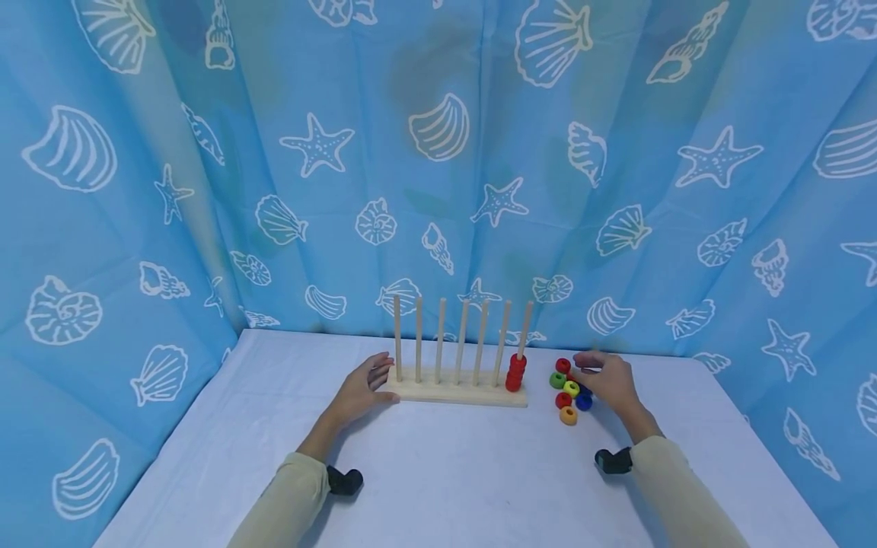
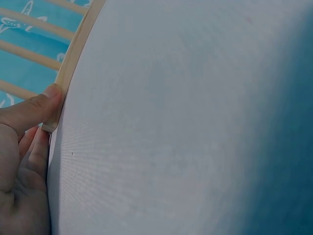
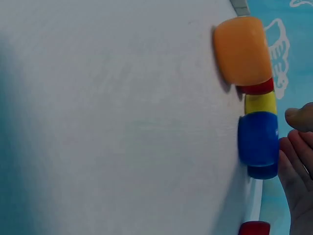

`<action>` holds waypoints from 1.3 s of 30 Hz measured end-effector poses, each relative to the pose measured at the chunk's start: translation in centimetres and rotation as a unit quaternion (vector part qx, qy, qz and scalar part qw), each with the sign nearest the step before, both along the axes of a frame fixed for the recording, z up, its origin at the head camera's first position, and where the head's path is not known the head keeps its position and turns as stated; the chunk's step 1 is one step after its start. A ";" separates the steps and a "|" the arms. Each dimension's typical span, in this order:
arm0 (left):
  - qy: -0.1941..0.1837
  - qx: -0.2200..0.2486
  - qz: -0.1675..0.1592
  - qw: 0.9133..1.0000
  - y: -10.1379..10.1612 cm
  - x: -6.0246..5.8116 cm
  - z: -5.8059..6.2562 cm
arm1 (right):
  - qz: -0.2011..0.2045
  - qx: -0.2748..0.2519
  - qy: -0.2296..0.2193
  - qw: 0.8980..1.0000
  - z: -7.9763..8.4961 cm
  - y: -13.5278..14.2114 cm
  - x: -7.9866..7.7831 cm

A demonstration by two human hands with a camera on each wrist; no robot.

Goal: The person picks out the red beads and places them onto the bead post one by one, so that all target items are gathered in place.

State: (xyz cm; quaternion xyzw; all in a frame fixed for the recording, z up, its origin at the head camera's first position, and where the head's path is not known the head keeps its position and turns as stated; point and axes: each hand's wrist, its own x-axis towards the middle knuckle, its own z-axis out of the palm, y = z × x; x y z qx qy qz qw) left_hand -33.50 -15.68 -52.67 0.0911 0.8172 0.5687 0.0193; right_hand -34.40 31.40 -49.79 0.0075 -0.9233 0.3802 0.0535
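A wooden peg stand (image 1: 445,392) with several upright pegs rests on the white table. Red beads (image 1: 517,373) are stacked on its rightmost peg. My left hand (image 1: 363,390) holds the left end of the base, thumb on the front edge, as the left wrist view also shows. Over the far side of a group of loose beads is my right hand (image 1: 608,380), its thumb and fingers apart. Among these beads are an orange bead (image 3: 243,50), a blue bead (image 3: 259,139), a green bead (image 1: 558,380) and a yellow bead (image 1: 572,390). The hand partly covers some of them.
A white cloth covers the table (image 1: 466,479). Behind and beside it hangs a blue curtain (image 1: 438,198) with white shell and starfish prints, close to the table's back edge. Each wrist wears a black camera mount, one by the left sleeve (image 1: 284,495).
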 end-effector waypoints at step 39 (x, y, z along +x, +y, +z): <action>0.001 -0.017 0.008 1.000 0.1 0.1 0.2 | -0.066 -0.018 0.045 0.997 -0.3 -0.1 0.1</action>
